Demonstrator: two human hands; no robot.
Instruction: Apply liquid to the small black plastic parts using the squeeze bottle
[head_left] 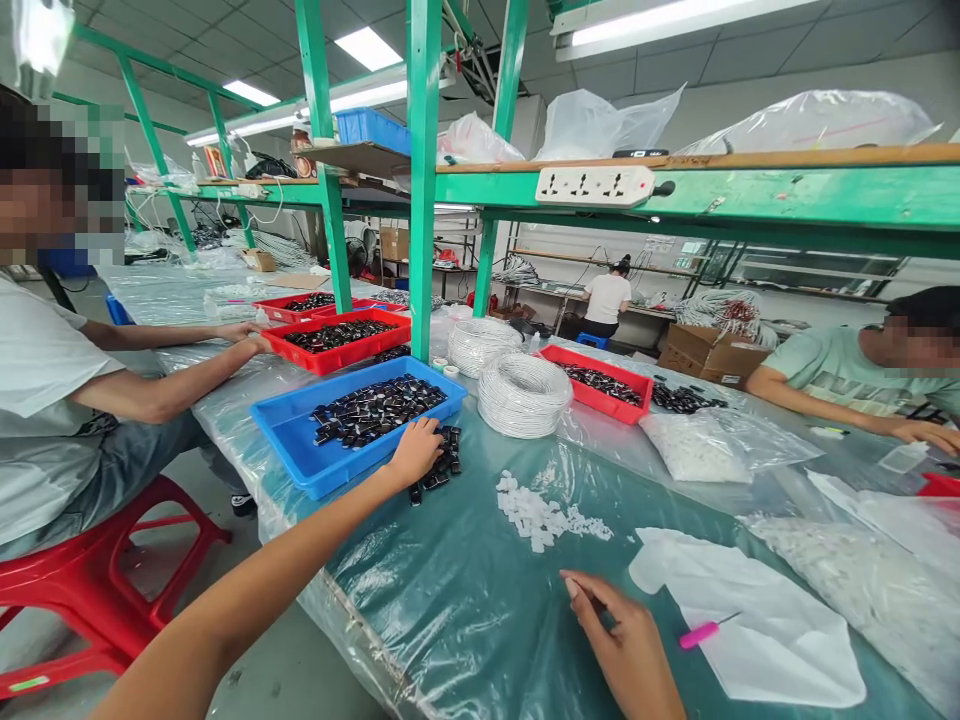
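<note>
My left hand [416, 452] reaches over a small pile of shiny black rectangular parts [448, 455] at the right side of a blue tray [289, 440]. Its fingers are curled down onto the pile, and whatever they pinch is hidden. More of these black parts [375, 408] fill the tray. Lower right, my right hand [622, 640] hovers over the green tabletop, thumb and forefinger tips nearly together, with nothing seen between them. Small white plastic pieces [544, 512] lie loose just beyond it. A pink-handled tool with a thin metal tip [699, 635] rests to its right.
Two coils of white cable [523, 395] stand behind the pile. Red trays [345, 340] of black parts sit farther back. A white sheet [772, 630] and bags of white pieces [697, 445] lie right. A green post [424, 180] rises behind the blue tray. Co-workers sit left and right.
</note>
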